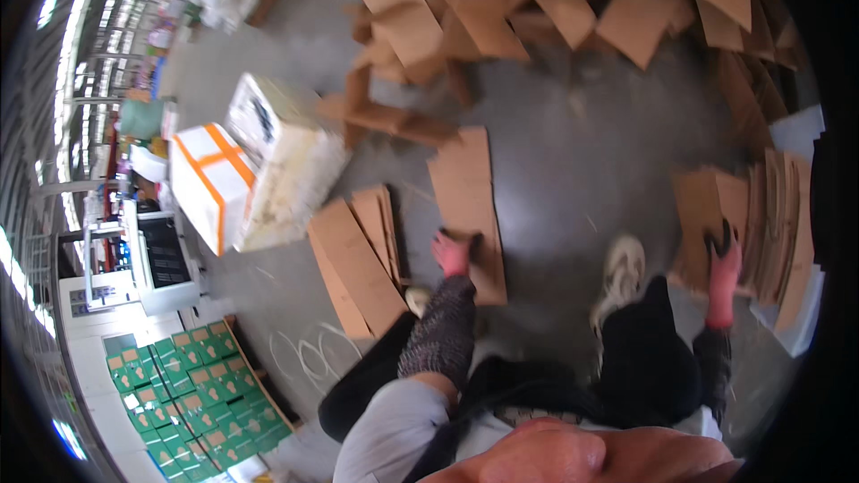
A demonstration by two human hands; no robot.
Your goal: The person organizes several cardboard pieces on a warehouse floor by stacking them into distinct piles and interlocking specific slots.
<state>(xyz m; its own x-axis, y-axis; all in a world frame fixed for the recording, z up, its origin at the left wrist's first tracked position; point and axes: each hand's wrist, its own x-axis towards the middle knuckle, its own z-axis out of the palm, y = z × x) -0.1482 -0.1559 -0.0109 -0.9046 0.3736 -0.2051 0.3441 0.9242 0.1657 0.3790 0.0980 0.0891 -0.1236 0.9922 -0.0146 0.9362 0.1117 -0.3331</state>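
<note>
My left hand (456, 253), in a pink glove with dark fingers, rests on a long flattened cardboard piece (466, 181) lying on the floor in front of me. Its fingertips are blurred, so their grip is unclear. To its left, another small pile of flat cardboard (356, 268) lies at a slant by my foot. Over at the right, my right hand (725, 265), gloved alike, touches brown cardboard (694, 221) at the near side of a stack of folded cardboard (772, 228). Whether those fingers are closed around a sheet is hard to see.
A large loose heap of cardboard (483, 7) covers the floor ahead. White foam boxes (208, 181), one with orange tape, stand at the left. Green cartons (201, 402) are stacked at lower left, near a loop of pale strap (305, 355) on the concrete floor (550, 168).
</note>
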